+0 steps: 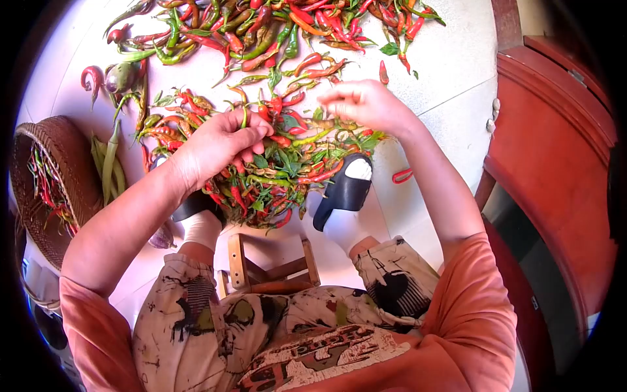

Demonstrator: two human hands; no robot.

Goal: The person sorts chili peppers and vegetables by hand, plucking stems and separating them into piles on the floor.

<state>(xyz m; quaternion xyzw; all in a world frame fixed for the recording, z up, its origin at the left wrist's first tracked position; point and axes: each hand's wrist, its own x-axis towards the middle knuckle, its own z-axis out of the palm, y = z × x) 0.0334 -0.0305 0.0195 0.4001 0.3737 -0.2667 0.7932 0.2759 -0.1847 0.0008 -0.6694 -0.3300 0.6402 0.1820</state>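
My left hand (225, 140) is above the left part of the near pile of red and green chili peppers (281, 176), its fingers closed around a green chili pepper (245, 117). To the right, my right hand (362, 104) hovers over the pile's upper right edge, fingers apart and slightly curled, with nothing visible in it. Green leaves are mixed among the peppers of this pile. A larger pile of red and green peppers (261, 32) lies beyond both hands, with a few loose peppers between the piles.
At the left a woven basket (78, 170) lies tipped with thin peppers inside. Eggplants (121, 78) and long green vegetables (110, 163) lie near it. Black slippers (343, 193) flank the near pile. A wooden stool (238, 261) and red wooden furniture (548, 144) are also in view.
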